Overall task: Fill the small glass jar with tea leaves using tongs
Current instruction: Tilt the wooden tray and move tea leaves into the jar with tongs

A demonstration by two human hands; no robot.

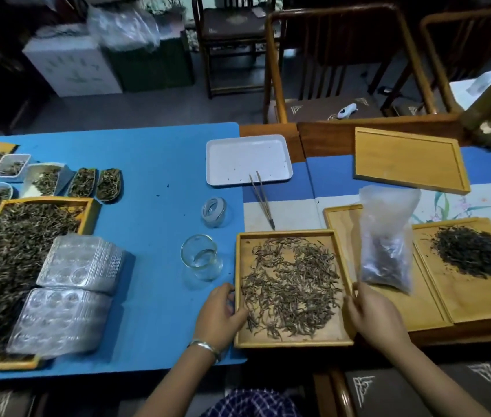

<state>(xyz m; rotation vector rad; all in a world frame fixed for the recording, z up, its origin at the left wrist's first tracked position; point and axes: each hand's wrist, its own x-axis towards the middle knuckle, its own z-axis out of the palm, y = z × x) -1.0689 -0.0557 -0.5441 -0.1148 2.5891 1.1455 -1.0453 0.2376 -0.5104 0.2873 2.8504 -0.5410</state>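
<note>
1. Head view: both forearms reach up from the bottom of the frame toward a square wooden tray [294, 341] of loose tea leaves [292, 284] at lower centre.
2. The left hand [220, 314], a bracelet on its wrist, curls over the tray's left rim, fingers bent down along the edge and gripping it.
3. The right hand [370, 314] is at the tray's right rim, fingers bent around the edge; its fingertips lie just beside the bottom of a clear plastic bag [385, 242] of dark leaves.
4. The small glass jar [200, 257] stands upright on the blue mat [154, 164], just left of the tray's upper corner and above the left hand.
5. The tongs [262, 200] lie untouched above the tray, their far ends resting on a white tray [248, 158].
</note>
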